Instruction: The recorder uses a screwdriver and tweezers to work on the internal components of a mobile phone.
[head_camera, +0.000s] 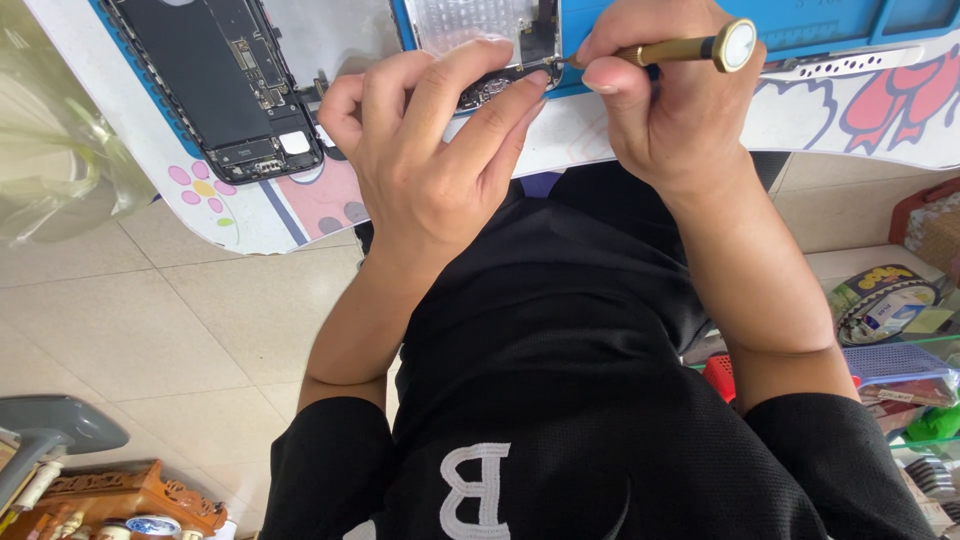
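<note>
My left hand (430, 150) presses its fingertips on the lower end of a detached phone screen panel (480, 25) with a silver back plate, lying on a blue work mat (830, 20). My right hand (660, 110) grips a brass-coloured precision screwdriver (680, 48). Its thin tip touches the small dark part at the panel's bottom edge (495, 88), just beside my left fingertips. To the left lies an opened phone body (225, 85), its black battery and circuit board exposed.
The mat rests on a white table (620, 125) printed with pink flowers and red shapes. A clear plastic bag (60, 150) hangs at the left. Beige floor tiles (170, 330) lie below. A carved wooden piece (130, 495) sits bottom left; cluttered glass shelves (900, 340) stand right.
</note>
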